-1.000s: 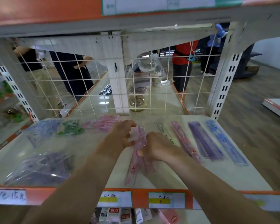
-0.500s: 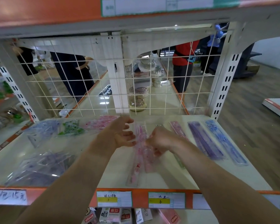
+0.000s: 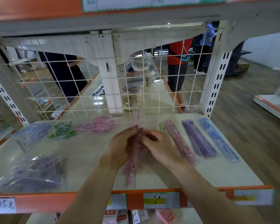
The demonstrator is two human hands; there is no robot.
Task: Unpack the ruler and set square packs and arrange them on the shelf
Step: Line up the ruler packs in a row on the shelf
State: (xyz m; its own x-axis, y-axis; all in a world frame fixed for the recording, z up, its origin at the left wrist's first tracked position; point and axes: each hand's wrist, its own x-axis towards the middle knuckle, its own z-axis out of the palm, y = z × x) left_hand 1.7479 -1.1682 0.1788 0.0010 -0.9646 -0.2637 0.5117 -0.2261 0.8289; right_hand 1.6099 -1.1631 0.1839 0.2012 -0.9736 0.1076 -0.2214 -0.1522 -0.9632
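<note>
Both hands meet over the middle of the white shelf (image 3: 81,156). My left hand (image 3: 120,147) and my right hand (image 3: 158,147) each grip a clear plastic pack of pink rulers (image 3: 132,167), held lengthwise between them and lifted off the shelf. Its clear top flap (image 3: 138,115) sticks up toward the wire grid. To the right lie a pink ruler (image 3: 178,139), a purple ruler (image 3: 197,138) and a blue ruler (image 3: 217,139) side by side. Bags of set squares sit on the left: pink (image 3: 99,124), green (image 3: 62,130), blue (image 3: 32,131) and purple (image 3: 32,173).
A white wire grid (image 3: 103,88) closes the back of the shelf, with people standing in the aisles behind it. An orange price rail (image 3: 134,200) runs along the front edge. The upper shelf (image 3: 103,15) hangs close overhead. Boxed goods show on the shelf below.
My two hands have closed together around the pink ruler pack and raised it off the shelf; its flap now stands upright. The camera view has shifted slightly.
</note>
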